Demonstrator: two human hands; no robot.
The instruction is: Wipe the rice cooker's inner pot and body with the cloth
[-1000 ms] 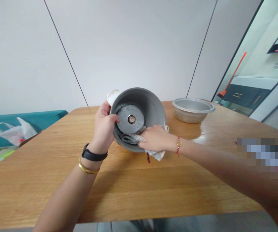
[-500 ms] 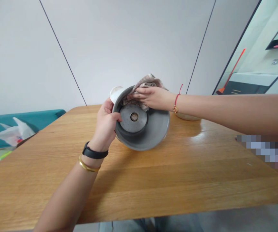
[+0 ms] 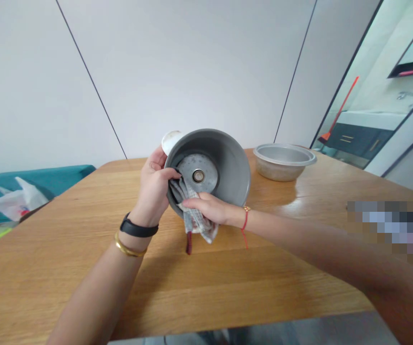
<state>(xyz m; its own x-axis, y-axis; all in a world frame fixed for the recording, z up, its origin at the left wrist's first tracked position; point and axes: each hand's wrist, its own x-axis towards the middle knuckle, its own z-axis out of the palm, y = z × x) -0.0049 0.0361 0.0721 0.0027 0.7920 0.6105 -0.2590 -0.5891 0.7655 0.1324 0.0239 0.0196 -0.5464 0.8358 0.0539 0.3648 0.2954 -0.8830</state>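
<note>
A grey round cooker body (image 3: 233, 167) is tilted so that its open mouth faces me, showing a metal heating plate (image 3: 206, 168) with a round centre button. My left hand (image 3: 155, 184) grips its left rim, thumb inside, beside a white part (image 3: 171, 140) that sticks out. Bunched in my right hand (image 3: 208, 208) is a patterned cloth (image 3: 201, 225), pressed against the lower left of the rim and hanging over it. A dark red strip dangles from the cloth.
A grey metal inner pot (image 3: 281, 163) stands on the wooden table (image 3: 264, 268) at the right rear. On a teal seat (image 3: 66, 178) at left lies a white plastic bag (image 3: 12, 201). A pixelated patch covers something at the right edge.
My right hand has moved with the cloth from the upper inside of the cooker down to its lower left rim. The inner pot, earlier mostly hidden by my arm, now shows.
</note>
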